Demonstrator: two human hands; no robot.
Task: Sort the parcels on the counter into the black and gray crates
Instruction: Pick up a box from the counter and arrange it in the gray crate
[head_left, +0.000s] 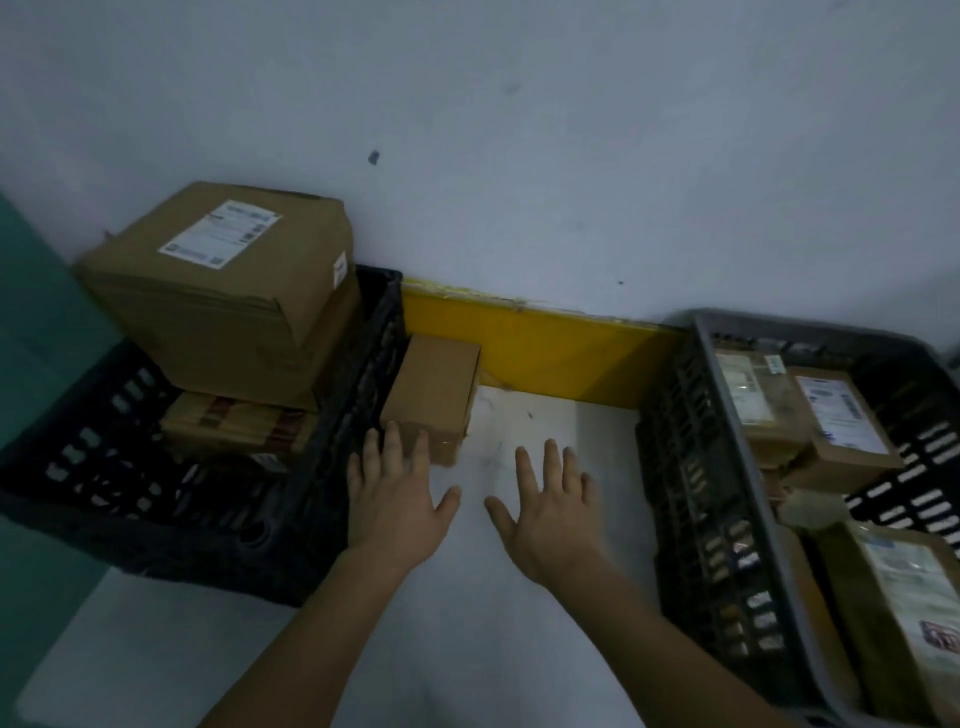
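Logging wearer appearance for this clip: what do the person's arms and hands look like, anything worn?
Both forearms are bare, no sleeves in view. The left hand and right hand wear no gloves; no rings, watch or wristband are visible in the dim, slightly blurred picture.

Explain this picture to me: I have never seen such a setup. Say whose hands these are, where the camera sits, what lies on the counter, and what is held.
There is no machine here. A person wears one camera on the head, looking forward and down, so the two bare arms are their own. The left hand and right hand are both spread open and hold nothing; the left fingertips reach the near end of a small brown parcel on the white counter. A black crate at left holds stacked parcels, topped by a large labelled box. A gray crate at right holds more parcels.
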